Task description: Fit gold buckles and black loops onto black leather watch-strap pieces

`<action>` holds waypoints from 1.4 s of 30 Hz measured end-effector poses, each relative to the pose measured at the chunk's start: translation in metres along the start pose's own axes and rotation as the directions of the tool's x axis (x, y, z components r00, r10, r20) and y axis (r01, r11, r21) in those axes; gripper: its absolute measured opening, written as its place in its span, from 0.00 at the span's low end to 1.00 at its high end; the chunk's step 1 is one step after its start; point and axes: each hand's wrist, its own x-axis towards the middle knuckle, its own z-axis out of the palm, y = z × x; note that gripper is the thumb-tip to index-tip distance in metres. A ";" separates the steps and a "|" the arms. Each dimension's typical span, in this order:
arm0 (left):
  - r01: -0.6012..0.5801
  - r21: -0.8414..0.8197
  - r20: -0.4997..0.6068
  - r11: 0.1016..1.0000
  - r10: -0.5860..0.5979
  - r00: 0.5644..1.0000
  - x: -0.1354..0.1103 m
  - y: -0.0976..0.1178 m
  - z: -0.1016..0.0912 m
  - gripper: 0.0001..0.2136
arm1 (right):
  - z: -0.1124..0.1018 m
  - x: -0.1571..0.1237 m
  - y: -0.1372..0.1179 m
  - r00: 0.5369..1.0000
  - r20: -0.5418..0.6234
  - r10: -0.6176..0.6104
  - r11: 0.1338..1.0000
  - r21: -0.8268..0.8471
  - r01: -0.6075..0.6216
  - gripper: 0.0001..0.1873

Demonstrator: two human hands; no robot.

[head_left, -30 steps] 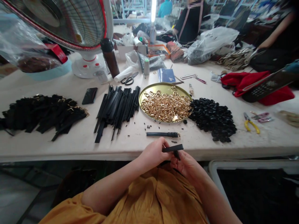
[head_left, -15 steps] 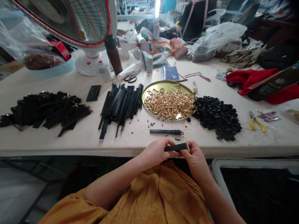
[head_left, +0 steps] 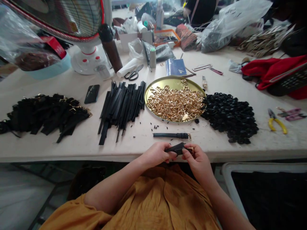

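Between my two hands, at the table's front edge, is a black strap (head_left: 176, 148) with a gold buckle (head_left: 191, 149) at its right end. My left hand (head_left: 160, 153) is closed on the strap's left part. The fingers of my right hand (head_left: 195, 156) pinch it near the buckle. Just beyond lies another black strap (head_left: 170, 135) with a gold buckle and loop, flat on the table. Behind it a round gold tray (head_left: 150, 89) holds many gold buckles (head_left: 176, 103). A heap of black loops (head_left: 230, 116) touches the tray's right side, and long black strips (head_left: 122, 108) lie to its left.
Buckled black straps (head_left: 48, 115) are piled at the left, near a phone (head_left: 91, 94). Yellow-handled pliers (head_left: 277, 123) lie at the right. Scissors (head_left: 133, 73), a brown bottle (head_left: 110, 48) and a fan (head_left: 86, 60) stand farther back. A white-rimmed bin (head_left: 226, 174) is below right.
The strap in my hands has turned, and its buckle now points right beyond my right fingers. My right fingers have shifted along it. The camera view has moved slightly.
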 end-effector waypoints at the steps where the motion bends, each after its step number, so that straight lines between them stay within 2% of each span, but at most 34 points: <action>1: -0.009 0.024 -0.005 1.000 0.009 1.000 0.001 0.001 0.001 0.08 | -0.001 0.001 0.001 1.000 0.003 0.007 1.000 0.001 -0.007 0.15; 7: -0.026 0.091 0.067 0.995 0.020 0.998 0.004 0.010 0.005 0.09 | -0.011 0.002 0.004 0.980 0.126 0.154 0.957 0.229 -0.179 0.18; 9: -0.034 0.108 0.094 0.994 0.024 0.995 0.003 0.012 0.002 0.09 | -0.012 0.001 0.004 0.976 0.142 0.165 0.946 0.256 -0.198 0.18; 14: 0.005 0.217 0.157 0.976 -0.040 0.987 -0.001 0.014 -0.004 0.13 | -0.011 -0.002 0.001 0.994 0.059 0.096 0.975 0.195 -0.106 0.18; 19: 0.005 0.154 0.192 0.988 -0.035 0.981 -0.005 0.011 0.003 0.15 | -0.011 -0.006 0.001 0.996 0.082 0.030 0.992 0.122 -0.040 0.18; 24: -0.024 0.224 0.159 0.974 -0.012 0.987 -0.013 0.014 0.006 0.15 | -0.017 -0.012 -0.003 0.988 0.146 0.050 0.992 0.110 -0.066 0.19; 28: -0.061 0.354 0.108 0.933 0.024 0.994 -0.022 0.022 0.004 0.13 | -0.014 -0.017 -0.003 0.997 0.070 -0.039 0.999 0.013 0.038 0.15; 32: -0.099 0.544 -0.010 0.833 0.124 0.992 -0.025 0.028 0.006 0.14 | -0.009 -0.018 -0.003 0.989 0.027 -0.142 0.987 -0.065 0.144 0.11; 34: -0.106 0.596 -0.030 0.796 0.153 0.988 -0.023 0.031 0.007 0.14 | -0.008 -0.017 -0.005 0.989 0.059 -0.133 0.991 -0.007 0.134 0.11; 37: -0.140 0.632 -0.005 0.762 0.185 0.983 -0.018 0.034 0.005 0.14 | -0.006 -0.011 -0.010 0.992 0.116 -0.049 0.987 0.158 0.031 0.13; 39: -0.184 0.659 0.005 0.729 0.240 0.971 -0.014 0.036 0.001 0.15 | -0.004 -0.004 -0.013 0.994 0.107 -0.016 0.969 0.248 -0.011 0.13; 42: -0.217 0.713 -0.036 0.666 0.344 0.938 0.000 0.040 -0.008 0.15 | 0.001 0.015 -0.018 0.996 0.015 -0.089 0.971 0.223 0.083 0.12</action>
